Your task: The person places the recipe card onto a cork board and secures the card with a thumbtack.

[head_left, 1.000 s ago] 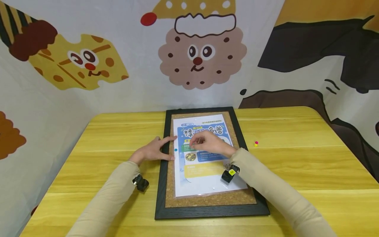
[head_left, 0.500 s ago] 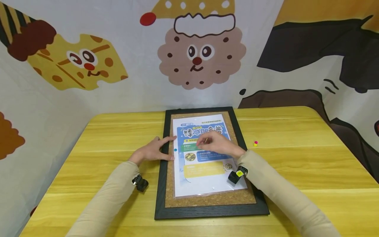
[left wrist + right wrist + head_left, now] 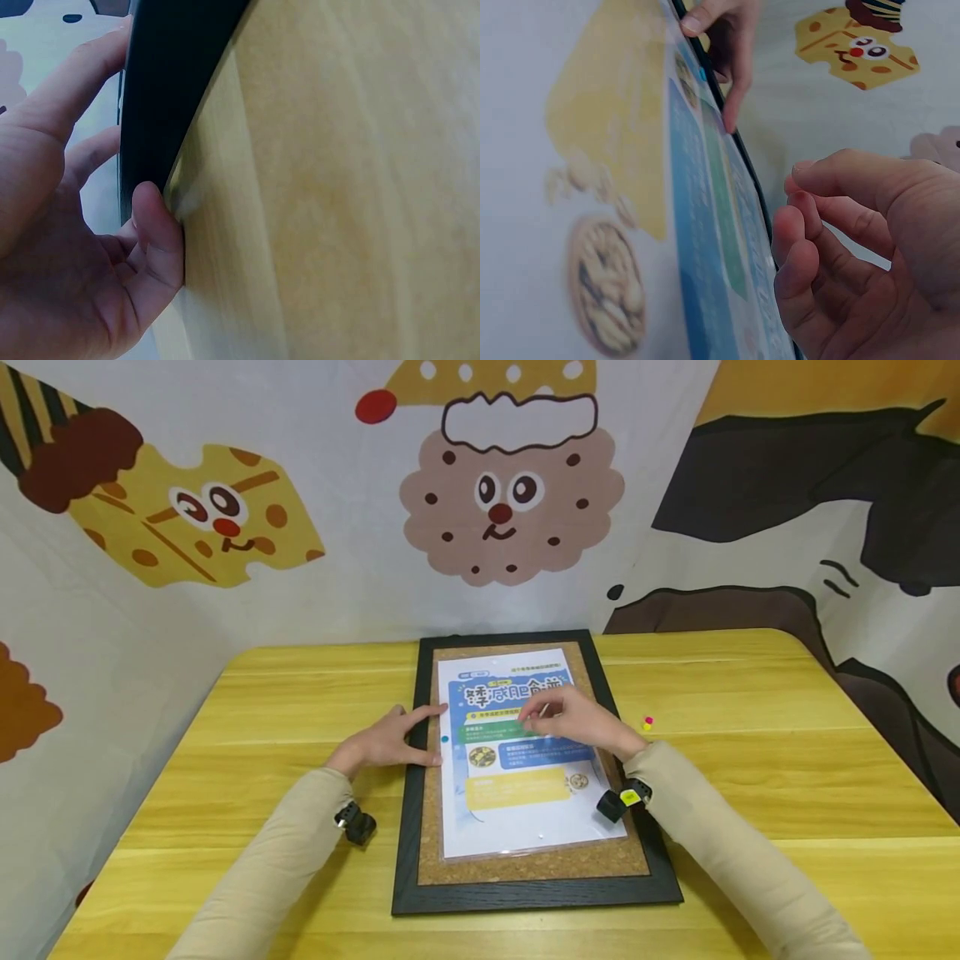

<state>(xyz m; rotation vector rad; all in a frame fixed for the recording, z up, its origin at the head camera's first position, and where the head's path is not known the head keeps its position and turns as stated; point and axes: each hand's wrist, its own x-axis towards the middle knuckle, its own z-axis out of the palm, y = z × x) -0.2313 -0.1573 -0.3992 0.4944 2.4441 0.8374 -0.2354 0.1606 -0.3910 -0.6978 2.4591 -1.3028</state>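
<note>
A corkboard (image 3: 465, 870) in a black frame lies on the table, with a printed poster (image 3: 498, 831) in clear plastic over it. My left hand (image 3: 378, 743) rests at its left side, thumb and index finger spread onto the poster's edge. Between those fingertips sits a small blue pushpin (image 3: 445, 739). In the left wrist view, the little finger lies against the black frame (image 3: 172, 82). My right hand (image 3: 573, 720) hovers over the poster's right half. Its fingers (image 3: 802, 247) are loosely curled in the right wrist view, and nothing shows between them.
Pink and yellow pushpins (image 3: 648, 723) lie together on the wooden table (image 3: 750, 760), right of the board. Small pale dots mark the poster's top and bottom edges. Behind the table hangs a cartoon-printed cloth (image 3: 330, 602).
My right hand has moved to the right across the poster, uncovering more of its title and green band. The left hand and the board have stayed in place.
</note>
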